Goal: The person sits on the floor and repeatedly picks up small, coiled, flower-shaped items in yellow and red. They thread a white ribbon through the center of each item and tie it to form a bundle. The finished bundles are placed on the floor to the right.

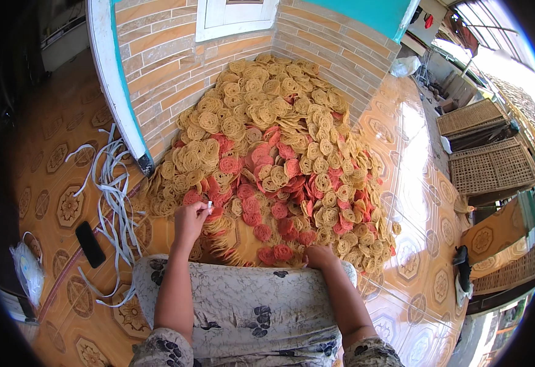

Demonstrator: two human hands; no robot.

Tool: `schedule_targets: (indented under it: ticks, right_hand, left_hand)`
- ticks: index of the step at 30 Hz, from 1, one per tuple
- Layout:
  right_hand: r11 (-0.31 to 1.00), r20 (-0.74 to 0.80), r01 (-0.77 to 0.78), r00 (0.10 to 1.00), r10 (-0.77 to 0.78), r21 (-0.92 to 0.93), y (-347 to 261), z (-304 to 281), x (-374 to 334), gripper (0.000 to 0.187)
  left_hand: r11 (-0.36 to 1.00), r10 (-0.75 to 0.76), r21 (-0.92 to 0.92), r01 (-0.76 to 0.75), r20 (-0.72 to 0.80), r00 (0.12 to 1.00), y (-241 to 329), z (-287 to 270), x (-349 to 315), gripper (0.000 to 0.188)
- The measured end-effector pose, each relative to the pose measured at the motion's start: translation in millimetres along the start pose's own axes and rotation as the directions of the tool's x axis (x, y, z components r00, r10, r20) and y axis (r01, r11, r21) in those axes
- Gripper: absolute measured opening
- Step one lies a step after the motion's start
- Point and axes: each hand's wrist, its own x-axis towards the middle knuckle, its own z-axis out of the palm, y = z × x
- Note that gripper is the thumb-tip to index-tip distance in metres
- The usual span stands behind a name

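Note:
My left hand is closed in a pinch, with the end of a white strip showing at its fingertips. Just below it, a row of yellow and red coiled, lacy discs stands nearly edge-on, packed close together. My right hand is low at the front of the heap, its fingers curled down beside a red disc. What those fingers hold, if anything, is hidden. A big heap of yellow discs mixed with red ones fills the wall corner in front of me.
Loose white strips lie tangled on the tiled floor to the left, near a black phone and a clear plastic bag. A white-edged post rises beside the brick-patterned wall. Woven racks stand at the right.

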Motion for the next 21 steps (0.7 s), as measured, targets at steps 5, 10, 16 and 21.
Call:
schedule_targets:
  ticks: [5, 10, 16, 21]
  right_hand:
    - [0.996, -0.053, 0.059, 0.997, -0.063, -0.065, -7, -4, 9, 0.034]
    - [0.968, 0.048, 0.201, 0.976, -0.210, 0.149, -7, -17, -7, 0.038]
    - [0.848, 0.083, 0.283, 0.931, -0.355, 0.448, -12, -27, -16, 0.044]
    - [0.722, -0.031, 0.189, 0.974, -0.226, 0.666, 15, -33, -35, 0.055]
  left_hand:
    - [0.990, -0.024, -0.138, 0.002, -0.157, 0.987, -30, -2, 3, 0.016]
    - [0.981, -0.095, -0.190, 0.034, -0.322, 0.942, -47, -11, 8, 0.021]
    - [0.979, -0.048, -0.202, -0.039, -0.407, 0.912, -49, -20, 17, 0.023]
    - [0.982, 0.017, -0.165, -0.091, -0.404, 0.915, -2, -61, 20, 0.023]
